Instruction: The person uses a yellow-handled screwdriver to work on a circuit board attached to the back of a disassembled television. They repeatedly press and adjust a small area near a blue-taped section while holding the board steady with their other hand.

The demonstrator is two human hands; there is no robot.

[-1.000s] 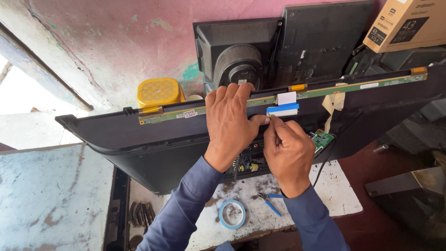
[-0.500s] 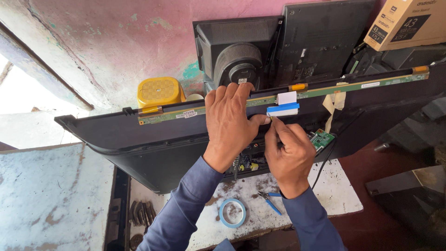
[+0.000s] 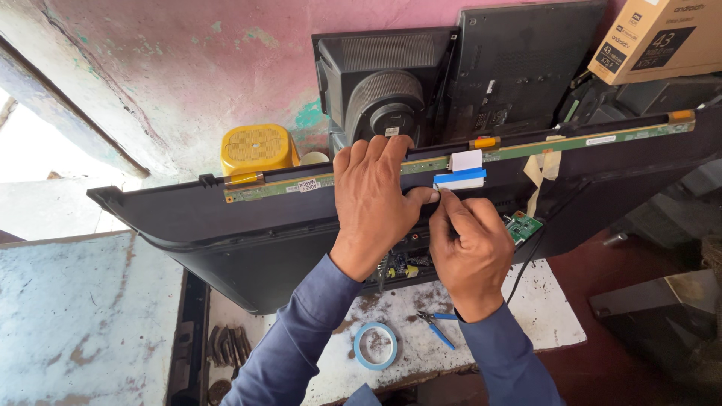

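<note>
Below the television panel (image 3: 226, 225): tape roll (image 3: 376, 346), blue pliers (image 3: 436, 327). On it: left hand (image 3: 372, 199) pressed flat, fingers spread; right hand (image 3: 470, 244) pinching the blue-and-white ribbon cable (image 3: 460, 179) at the green strip board (image 3: 526, 146). A skewed tug could crease the ribbon. Beyond: yellow container (image 3: 256, 149), old monitors (image 3: 383, 83).

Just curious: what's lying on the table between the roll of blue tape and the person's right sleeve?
Small blue-handled pliers lie between the tape roll and right sleeve, head view.
</note>
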